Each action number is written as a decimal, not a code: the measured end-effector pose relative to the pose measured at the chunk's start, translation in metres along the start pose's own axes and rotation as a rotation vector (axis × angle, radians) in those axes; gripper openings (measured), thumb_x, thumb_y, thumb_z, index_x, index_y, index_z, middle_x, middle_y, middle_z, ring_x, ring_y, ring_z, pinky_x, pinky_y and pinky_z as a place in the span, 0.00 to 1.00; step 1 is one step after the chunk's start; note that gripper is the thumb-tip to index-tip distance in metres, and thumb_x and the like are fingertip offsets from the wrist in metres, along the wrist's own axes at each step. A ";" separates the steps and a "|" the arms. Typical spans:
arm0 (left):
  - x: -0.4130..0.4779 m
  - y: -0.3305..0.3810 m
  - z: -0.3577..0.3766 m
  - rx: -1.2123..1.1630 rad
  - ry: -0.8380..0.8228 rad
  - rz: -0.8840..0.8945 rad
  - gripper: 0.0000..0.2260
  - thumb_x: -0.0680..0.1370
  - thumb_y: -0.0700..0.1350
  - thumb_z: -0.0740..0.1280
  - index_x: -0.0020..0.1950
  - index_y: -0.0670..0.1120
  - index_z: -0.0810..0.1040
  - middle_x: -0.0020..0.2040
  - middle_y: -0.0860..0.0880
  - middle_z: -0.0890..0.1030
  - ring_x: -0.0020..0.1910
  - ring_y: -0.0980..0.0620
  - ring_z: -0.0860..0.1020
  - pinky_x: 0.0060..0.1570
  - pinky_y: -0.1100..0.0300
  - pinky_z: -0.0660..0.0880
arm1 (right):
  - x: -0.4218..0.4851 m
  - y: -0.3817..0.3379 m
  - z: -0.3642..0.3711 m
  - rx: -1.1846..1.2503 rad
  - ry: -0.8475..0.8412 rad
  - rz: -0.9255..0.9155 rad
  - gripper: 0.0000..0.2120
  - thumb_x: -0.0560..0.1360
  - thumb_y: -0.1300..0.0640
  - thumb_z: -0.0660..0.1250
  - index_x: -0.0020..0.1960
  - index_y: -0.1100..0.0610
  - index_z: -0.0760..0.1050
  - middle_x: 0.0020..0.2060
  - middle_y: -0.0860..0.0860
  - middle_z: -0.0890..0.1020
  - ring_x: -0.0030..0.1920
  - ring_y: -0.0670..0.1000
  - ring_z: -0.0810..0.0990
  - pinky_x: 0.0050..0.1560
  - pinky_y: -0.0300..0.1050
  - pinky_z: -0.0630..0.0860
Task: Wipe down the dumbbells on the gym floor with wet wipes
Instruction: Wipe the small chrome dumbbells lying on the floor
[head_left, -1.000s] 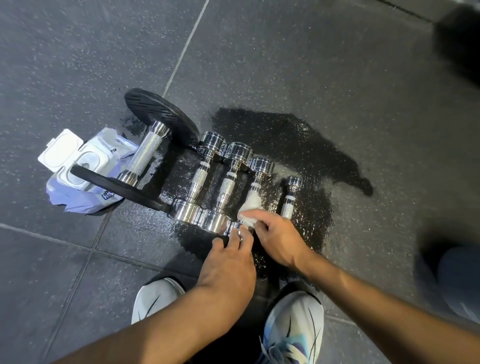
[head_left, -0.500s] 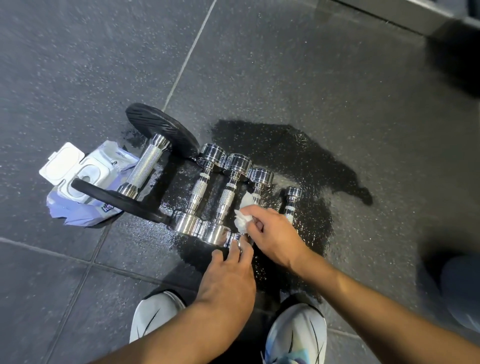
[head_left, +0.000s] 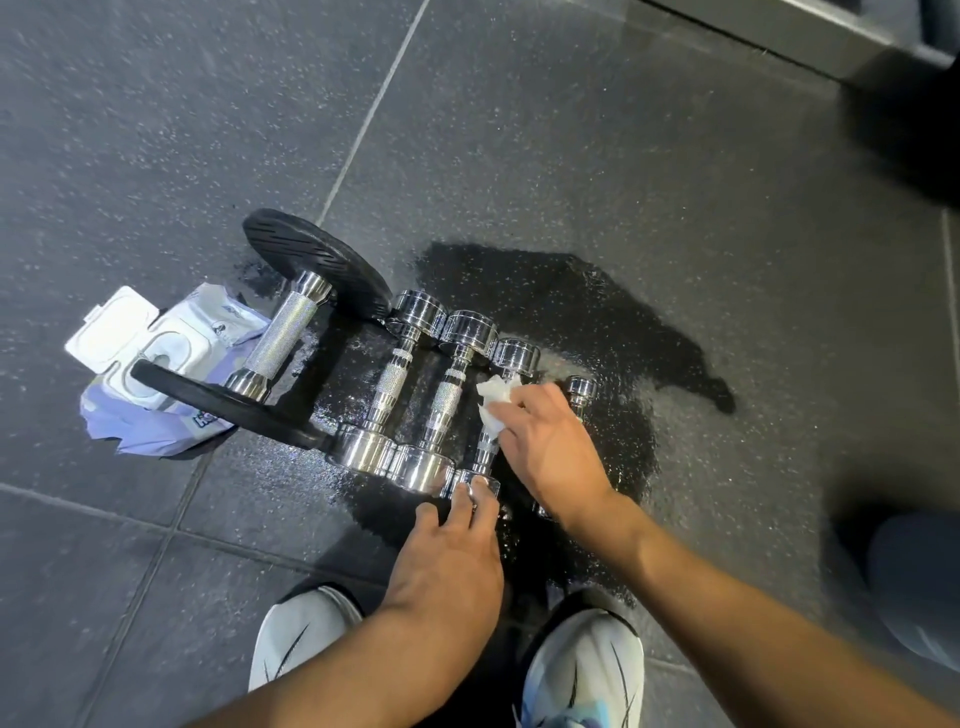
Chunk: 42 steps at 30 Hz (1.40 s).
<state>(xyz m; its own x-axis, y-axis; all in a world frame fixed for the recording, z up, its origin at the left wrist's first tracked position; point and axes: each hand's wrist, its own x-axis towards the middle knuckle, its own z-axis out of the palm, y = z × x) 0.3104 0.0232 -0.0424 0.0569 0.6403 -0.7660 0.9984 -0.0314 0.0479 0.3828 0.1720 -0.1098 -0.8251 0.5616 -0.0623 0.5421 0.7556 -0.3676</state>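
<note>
As my flat left hand presses the dumbbell, my right hand pinches the wipe on it, other dumbbells crowding just beside.

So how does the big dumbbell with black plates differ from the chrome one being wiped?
The large black-plated dumbbell has wide flat black discs; the small chrome dumbbell has compact shiny heads. The large one bears no wipe; the small one has a white wet wipe pressed on its handle. Both have knurled metal handles.

Dumbbells: five, one black-plated, four chrome. Wipe pack: one, left of frame. Loose wipe: one. Hands: two. Shoes: two.
</note>
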 end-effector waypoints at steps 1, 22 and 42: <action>0.001 0.000 0.000 -0.003 0.000 0.004 0.25 0.86 0.41 0.49 0.82 0.33 0.49 0.81 0.32 0.37 0.82 0.34 0.44 0.75 0.36 0.56 | -0.003 0.001 -0.001 -0.004 0.001 -0.027 0.12 0.80 0.57 0.63 0.60 0.56 0.82 0.51 0.51 0.75 0.50 0.50 0.67 0.47 0.49 0.75; -0.004 -0.001 -0.005 -0.022 0.000 -0.005 0.25 0.86 0.39 0.49 0.81 0.31 0.48 0.81 0.32 0.38 0.82 0.35 0.45 0.77 0.37 0.55 | 0.013 0.030 0.014 -0.279 -0.073 -0.175 0.20 0.83 0.61 0.60 0.73 0.50 0.68 0.73 0.45 0.71 0.48 0.50 0.68 0.56 0.48 0.73; -0.005 -0.002 -0.005 -0.036 0.030 -0.014 0.24 0.86 0.39 0.48 0.81 0.31 0.49 0.82 0.33 0.39 0.82 0.35 0.46 0.77 0.37 0.54 | -0.017 0.013 0.010 -0.087 0.071 0.002 0.17 0.81 0.59 0.66 0.70 0.54 0.76 0.66 0.48 0.80 0.44 0.50 0.71 0.49 0.47 0.79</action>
<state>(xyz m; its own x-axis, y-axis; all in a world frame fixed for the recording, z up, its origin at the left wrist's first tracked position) 0.3086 0.0239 -0.0353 0.0426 0.6629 -0.7475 0.9981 0.0045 0.0609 0.4022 0.1696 -0.1226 -0.8125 0.5829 0.0041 0.5577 0.7794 -0.2855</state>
